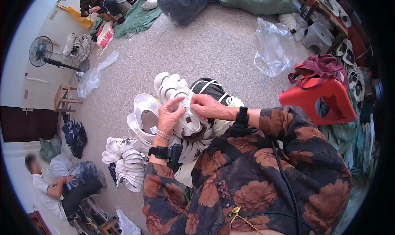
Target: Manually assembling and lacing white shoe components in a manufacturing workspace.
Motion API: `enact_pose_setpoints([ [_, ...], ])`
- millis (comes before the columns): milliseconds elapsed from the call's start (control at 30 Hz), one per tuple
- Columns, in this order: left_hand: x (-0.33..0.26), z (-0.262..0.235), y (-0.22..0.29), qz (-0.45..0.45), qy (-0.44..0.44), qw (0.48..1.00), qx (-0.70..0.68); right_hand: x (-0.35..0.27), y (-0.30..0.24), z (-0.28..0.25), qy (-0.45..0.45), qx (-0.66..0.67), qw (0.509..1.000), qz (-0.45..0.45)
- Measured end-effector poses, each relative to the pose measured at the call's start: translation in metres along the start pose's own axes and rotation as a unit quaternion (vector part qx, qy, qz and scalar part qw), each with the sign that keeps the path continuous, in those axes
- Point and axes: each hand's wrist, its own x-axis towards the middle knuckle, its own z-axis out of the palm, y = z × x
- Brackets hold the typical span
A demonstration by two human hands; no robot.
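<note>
A white shoe upper (188,120) with a small dark patch and a brown edge lies over my lap, toe side toward me. My left hand (169,115) grips it at its left side, with thumb and forefinger curled over the eyelet area. From the right, my right hand (209,106) pinches close at the same eyelets; whatever is between its fingertips is too small to make out. More white uppers (166,83) stack just beyond my hands. A dark grey piece with white cords (207,87) lies beside them.
Bundled white uppers (127,163) and a large white upper (145,111) sit to the left. A red plastic stool (335,101) with a maroon bag (319,68) stands right. A fan (41,52), plastic bags (273,50), filled sacks (181,4) and two other people surround the floor.
</note>
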Motion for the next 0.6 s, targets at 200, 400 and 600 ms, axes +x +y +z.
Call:
enact_pose_setpoints([
  [200, 0.002, -0.003, 0.003, -0.033, -0.019, 0.999, -0.038, 0.008, 0.004, 0.0, -0.007, -0.044, 0.999, -0.018],
  [400, 0.003, -0.012, -0.002, -0.048, -0.013, 0.998, -0.037, 0.015, -0.009, 0.008, 0.014, -0.283, 0.941, -0.185],
  [600, 0.004, -0.011, -0.004, -0.014, -0.028, 0.998, -0.047, 0.015, 0.002, 0.003, 0.05, -0.284, 0.939, -0.188],
])
